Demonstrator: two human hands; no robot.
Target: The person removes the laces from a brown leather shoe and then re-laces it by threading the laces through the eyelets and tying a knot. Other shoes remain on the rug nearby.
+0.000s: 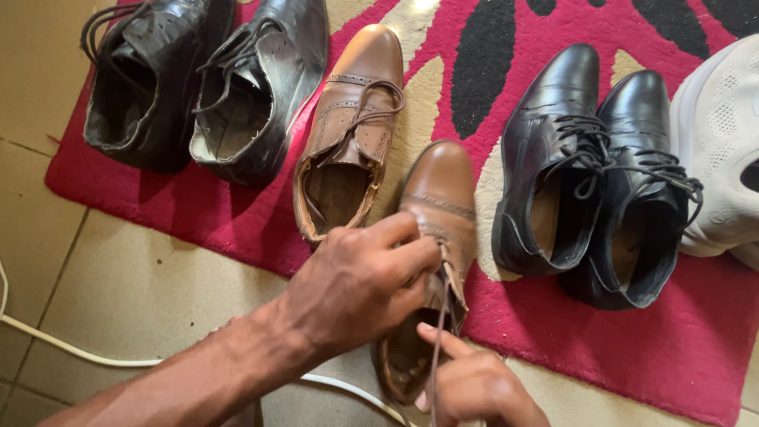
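The nearer brown shoe [433, 237] lies w/ its toe on the red patterned rug [632, 348] and its heel end over the tiled floor [118, 292], directly under both hands. The left hand [360, 285] reaches in from the lower left and sits over the shoe's tongue area, fingers pinched together on the lacing near the eyelets. The right hand [474, 387] is at the bottom edge, just below the shoe's opening, closed on a brown lace [437, 348] that runs straight up from it to the left hand. The second brown shoe [348, 134] lies just to the left & further away, apart from the hands. Two worn black shoes [198, 87] sit at far left, a black pair [593, 182] at right, and a white shoe [723, 142] at the right edge. A white cable [71, 348] crosses the floor.
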